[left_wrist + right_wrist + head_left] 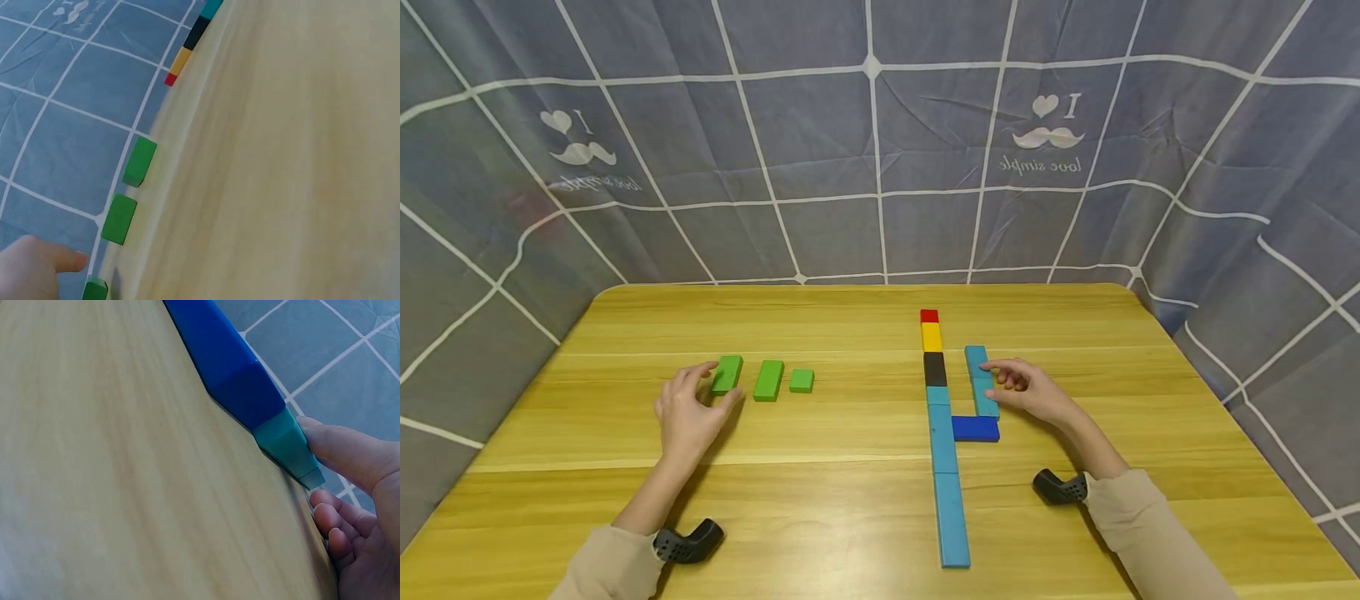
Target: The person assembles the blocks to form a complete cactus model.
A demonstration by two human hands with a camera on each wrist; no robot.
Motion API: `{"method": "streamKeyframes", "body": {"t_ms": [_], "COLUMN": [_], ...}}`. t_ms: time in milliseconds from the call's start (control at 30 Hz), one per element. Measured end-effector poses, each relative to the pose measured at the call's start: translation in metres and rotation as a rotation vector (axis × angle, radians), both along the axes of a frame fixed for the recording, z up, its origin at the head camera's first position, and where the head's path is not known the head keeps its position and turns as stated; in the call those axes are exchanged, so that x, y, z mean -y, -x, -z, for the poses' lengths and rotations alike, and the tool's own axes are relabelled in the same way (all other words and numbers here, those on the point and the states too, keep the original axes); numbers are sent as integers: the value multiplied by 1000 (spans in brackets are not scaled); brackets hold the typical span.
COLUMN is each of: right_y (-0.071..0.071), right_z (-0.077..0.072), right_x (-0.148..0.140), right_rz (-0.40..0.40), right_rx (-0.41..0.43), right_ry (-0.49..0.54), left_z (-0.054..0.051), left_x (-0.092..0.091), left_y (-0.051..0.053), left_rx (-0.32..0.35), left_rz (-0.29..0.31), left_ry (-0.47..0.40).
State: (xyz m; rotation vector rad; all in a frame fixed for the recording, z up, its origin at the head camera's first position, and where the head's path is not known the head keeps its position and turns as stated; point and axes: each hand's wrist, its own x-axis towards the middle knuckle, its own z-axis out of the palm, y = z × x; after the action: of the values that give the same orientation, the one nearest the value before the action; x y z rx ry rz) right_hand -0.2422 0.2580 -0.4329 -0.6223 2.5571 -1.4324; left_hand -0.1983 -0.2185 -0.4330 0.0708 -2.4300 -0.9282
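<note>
On the left, my left hand [688, 417] is spread around a green block [727, 375], thumb near its lower right corner and fingers by its left side. In the left wrist view the thumb stands apart from that block. My right hand [1033, 390] touches two light blue blocks, the upper block [976, 360] with the index fingertip and the lower block [985, 397] with the thumb. Its other fingers curl loosely, as the right wrist view shows. Those two lie end to end above a dark blue block [240, 369].
A column of red [929, 316], yellow [932, 337], black [935, 369] and several light blue blocks [951, 517] runs down the wooden table [820, 500]. A green block [768, 381] and a green square [802, 381] lie right of my left hand. A grey curtain [820, 150] hangs behind.
</note>
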Motion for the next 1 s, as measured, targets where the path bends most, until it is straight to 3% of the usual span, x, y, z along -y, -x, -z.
{"method": "streamKeyframes", "body": {"t_ms": [300,633,1000], "right_y": [0,0,-1], "right_z": [1,1,0], "right_x": [0,-1,0], "right_rz": [0,4,9], "right_rx": [-3,-3,-6], "right_ry": [-5,-10,-7], "left_z": [7,6,4], "left_x": [1,-1,-2], "left_y": [-4,-3,-3], "left_rx": [81,65,117], "left_rz": [-54,-64,-89], "left_ry": [36,78,-41]}}
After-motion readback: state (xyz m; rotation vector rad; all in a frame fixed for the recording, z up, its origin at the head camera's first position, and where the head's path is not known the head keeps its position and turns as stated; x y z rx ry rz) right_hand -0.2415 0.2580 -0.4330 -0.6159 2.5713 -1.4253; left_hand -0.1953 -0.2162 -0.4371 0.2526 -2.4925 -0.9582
